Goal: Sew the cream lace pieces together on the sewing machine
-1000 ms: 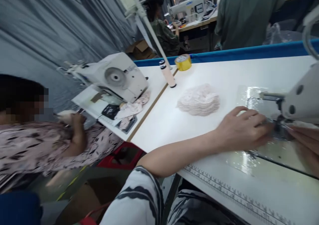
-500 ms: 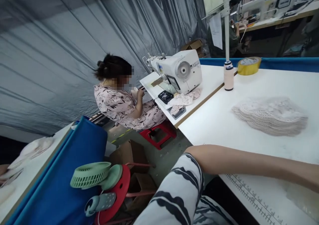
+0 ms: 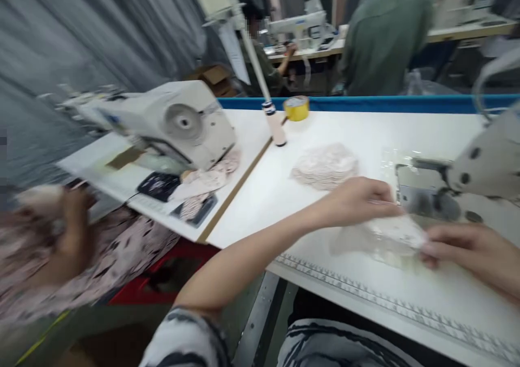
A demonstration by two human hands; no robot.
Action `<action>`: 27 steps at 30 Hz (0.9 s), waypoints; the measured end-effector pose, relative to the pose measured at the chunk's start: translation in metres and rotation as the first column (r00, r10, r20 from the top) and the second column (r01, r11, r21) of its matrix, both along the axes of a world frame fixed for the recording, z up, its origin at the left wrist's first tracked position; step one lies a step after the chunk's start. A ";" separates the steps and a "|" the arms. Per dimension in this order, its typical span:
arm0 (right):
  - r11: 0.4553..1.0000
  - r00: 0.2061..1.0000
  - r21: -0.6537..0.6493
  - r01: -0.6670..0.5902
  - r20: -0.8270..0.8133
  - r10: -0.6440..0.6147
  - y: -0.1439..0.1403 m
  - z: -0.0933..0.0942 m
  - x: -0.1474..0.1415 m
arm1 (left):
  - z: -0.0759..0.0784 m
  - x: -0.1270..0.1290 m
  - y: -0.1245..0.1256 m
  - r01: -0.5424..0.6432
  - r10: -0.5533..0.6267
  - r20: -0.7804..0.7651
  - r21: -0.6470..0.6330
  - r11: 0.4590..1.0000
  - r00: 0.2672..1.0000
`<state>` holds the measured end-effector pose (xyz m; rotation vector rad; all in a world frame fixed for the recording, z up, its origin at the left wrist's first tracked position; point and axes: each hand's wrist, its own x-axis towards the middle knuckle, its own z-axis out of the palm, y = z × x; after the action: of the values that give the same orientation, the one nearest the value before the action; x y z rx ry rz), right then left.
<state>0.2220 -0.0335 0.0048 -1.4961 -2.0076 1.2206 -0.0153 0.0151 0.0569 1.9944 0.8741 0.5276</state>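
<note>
Head view shows me both hands down on the white table (image 3: 353,134), in front of the sewing machine (image 3: 483,166) at the right. My left hand (image 3: 357,202) has its fingers pressed together on the near edge of a pale lace piece (image 3: 390,234) lying flat on the table — my right hand (image 3: 471,250) pinches its other end. Just beyond the left hand sits a stack of lace pieces (image 3: 325,164). Farther back stand a thread cone (image 3: 276,126) and a roll of yellow tape (image 3: 296,108) — motion blur softens everything.
</note>
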 end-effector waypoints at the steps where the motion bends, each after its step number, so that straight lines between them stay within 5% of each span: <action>1: 0.995 0.997 -0.090 -0.032 -0.066 0.026 -0.001 0.003 -0.006 | -0.001 -0.008 0.001 -0.053 0.053 -0.017 -0.027 0.998 0.998; 5: 0.946 0.942 -0.308 -0.101 -0.337 -0.009 0.007 0.014 -0.038 | -0.003 -0.031 -0.001 -0.121 0.117 -0.036 -0.130 0.984 0.992; 12: 0.911 0.831 -0.317 -0.262 -0.555 0.046 0.013 0.021 -0.057 | 0.001 -0.041 -0.009 -0.223 0.215 -0.070 -0.147 0.964 0.974; 19: 0.955 0.857 -0.252 -0.156 -0.516 0.004 0.016 0.036 -0.073 | 0.007 -0.043 -0.008 -0.199 0.189 -0.087 -0.118 0.973 0.978; 27: 0.927 0.851 -0.347 -0.144 -0.522 -0.063 0.020 0.031 -0.076 | 0.006 -0.049 -0.005 -0.220 0.210 -0.076 -0.154 0.963 0.975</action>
<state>0.1459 -0.0134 0.0355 -1.0869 -1.4970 1.8769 -0.0642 0.0104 0.0628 1.7859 1.1424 0.5042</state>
